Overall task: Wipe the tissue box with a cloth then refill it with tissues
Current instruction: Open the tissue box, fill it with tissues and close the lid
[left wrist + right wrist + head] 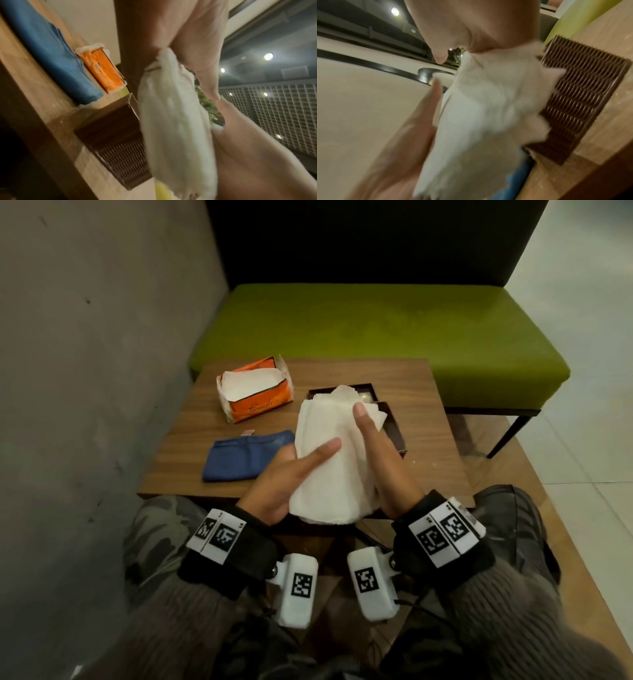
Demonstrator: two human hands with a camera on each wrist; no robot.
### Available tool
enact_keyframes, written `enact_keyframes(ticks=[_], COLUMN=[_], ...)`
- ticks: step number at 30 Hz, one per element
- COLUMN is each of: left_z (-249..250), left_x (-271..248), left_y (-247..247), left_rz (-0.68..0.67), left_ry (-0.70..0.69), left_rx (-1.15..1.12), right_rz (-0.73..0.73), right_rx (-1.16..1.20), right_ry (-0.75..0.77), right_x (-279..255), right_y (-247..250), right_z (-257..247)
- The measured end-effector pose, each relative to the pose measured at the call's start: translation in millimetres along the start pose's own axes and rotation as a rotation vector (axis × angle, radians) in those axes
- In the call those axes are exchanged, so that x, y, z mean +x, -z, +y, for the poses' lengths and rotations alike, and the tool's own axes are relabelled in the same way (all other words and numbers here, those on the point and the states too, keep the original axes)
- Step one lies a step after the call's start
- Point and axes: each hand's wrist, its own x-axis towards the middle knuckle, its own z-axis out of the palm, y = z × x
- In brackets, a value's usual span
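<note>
Head view: table (pixel 191 460), wood. Tissues (pixel 329 460), white stack, were held above its near edge, pressed between left hand (pixel 291 474) and right hand (pixel 380 460), fingers straight on both. Box (pixel 394 426), dark and open, sat behind the stack near the table's right edge. Cloth (pixel 243 455), blue, lay folded left of the stack; pack (pixel 255 392), orange, at the table's far left. Bare wood lay between them.

Left wrist view: tissues (pixel 175 121) hung beside the ribbed box (pixel 116 142).

Right wrist view: blurred; tissues (pixel 479 115) overlapped the box (pixel 583 97).
</note>
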Motion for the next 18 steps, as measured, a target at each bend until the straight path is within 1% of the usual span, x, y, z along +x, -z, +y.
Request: enact_keyframes(ticks=[3,6,9,11,13,15,16,18], left_z=[-7.4,-6.1,-10.7,-8.7,-1.2,9.6,14.2,21.8], left_x=[-1.3,0.3,2.9,4.3,5.9,6.3,5.8,5.8], left_y=[-5.0,1.1,-0.7,-0.8,8.5,18.3,20.8,20.0], left_rz=[-0.001,0.026,0.030,0.034,0.000,-0.085,-0.130,-0.184], left_ry=[-0.001,-0.006,-0.011,-0.017,-0.023,-0.036,-0.044,-0.058], left_rx=[0.053,0.020,0.121,0.168,0.242,0.423,0.532,0.726], right_rz=[0.056,0.066,0.071,0.080,0.089,0.093,0.066,-0.071], right_rx=[-0.019,0.062,0.080,0.043,-0.022,-0.166,-0.261,-0.426], right_ry=[-0.010,-0.104,-0.143,-0.127,-0.076,-0.013,0.013,0.026], right_x=[-0.8,1.1,0.3,-0.5,0.1,-1.1,-1.8,-2.6], right_y=[-6.8,-2.8,-5.8,-6.3,2.1,13.6,17.3,17.9], right_z=[5.3,13.0,22.4,21.6,15.3,3.4,-2.7,-11.1])
